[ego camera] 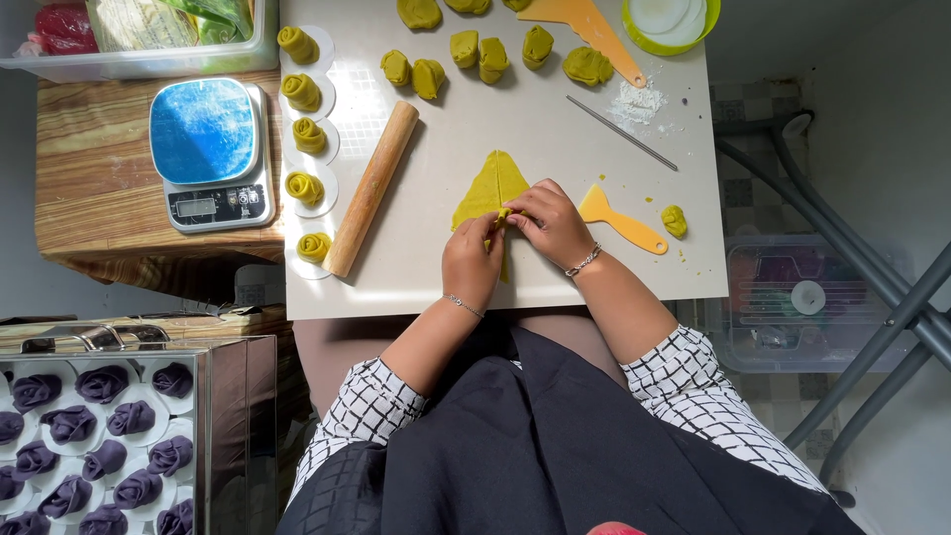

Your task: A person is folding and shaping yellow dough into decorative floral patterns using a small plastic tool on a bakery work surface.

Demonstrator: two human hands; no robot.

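Observation:
A flat yellow dough sheet (492,183), folded into a pointed shape, lies on the white work board (436,267). My left hand (473,263) and my right hand (550,224) meet at its near end, fingers pinching and rolling the dough edge between them. Both wrists wear thin bracelets. A small orange scraper (621,223) lies just right of my right hand, with a small dough lump (675,220) beyond it.
A wooden rolling pin (372,187) lies left of the dough. Rolled yellow dough roses (304,136) sit on paper rounds along the left edge. Several dough lumps (480,57), a larger orange scraper (584,30), a metal stick (621,132), a kitchen scale (210,151) and a tray of purple roses (89,436) surround.

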